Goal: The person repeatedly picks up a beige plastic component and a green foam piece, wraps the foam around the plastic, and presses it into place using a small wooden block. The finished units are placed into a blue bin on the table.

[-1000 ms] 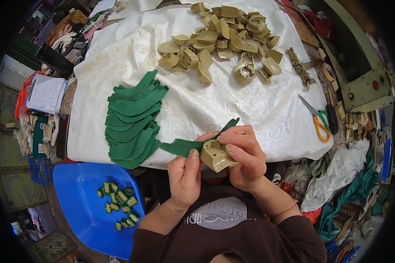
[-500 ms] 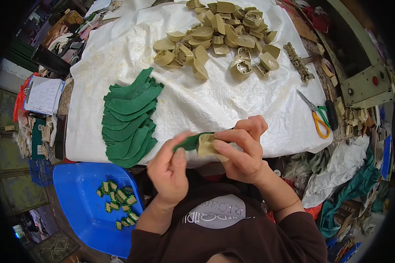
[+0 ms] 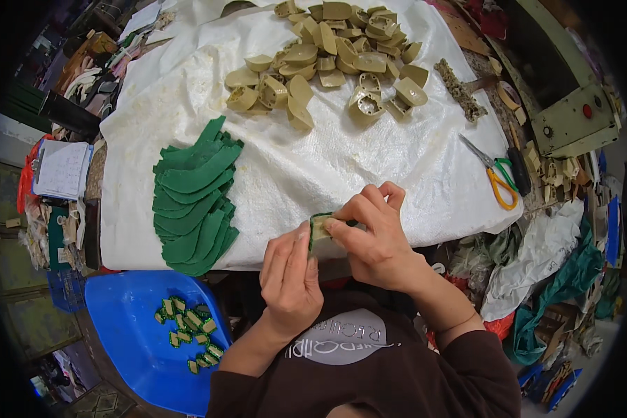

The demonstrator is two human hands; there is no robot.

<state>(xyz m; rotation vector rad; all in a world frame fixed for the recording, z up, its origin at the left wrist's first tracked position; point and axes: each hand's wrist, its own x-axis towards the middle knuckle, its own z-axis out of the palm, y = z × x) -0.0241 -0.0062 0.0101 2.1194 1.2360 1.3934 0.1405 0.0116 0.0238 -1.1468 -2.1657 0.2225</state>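
Over the table's near edge, my two hands hold a tan shoe heel [image 3: 320, 227] with a strip of green material against its upper edge and left side. My right hand [image 3: 380, 240] pinches the heel from the right, thumb on its tan face. On the other side, my left hand [image 3: 289, 275] has its fingers pressed together along the green-covered side. Left of my hands lies a stack of curved green pieces [image 3: 195, 202], soft and leather-like. A heap of bare tan heels [image 3: 341, 56] sits farther back.
A white sheet [image 3: 279, 181] covers the table. At its right edge lie orange- and green-handled scissors [image 3: 491, 167] beside a crusty stick [image 3: 460, 90]. Lower left, a blue basin [image 3: 108, 313] holds several green-edged heels [image 3: 195, 320]. A machine [image 3: 578, 122] stands at the right.
My left hand has moved right and in against the heel. The green strip, stretched out leftward before, now bends down round the heel's left side. The view has shifted slightly.
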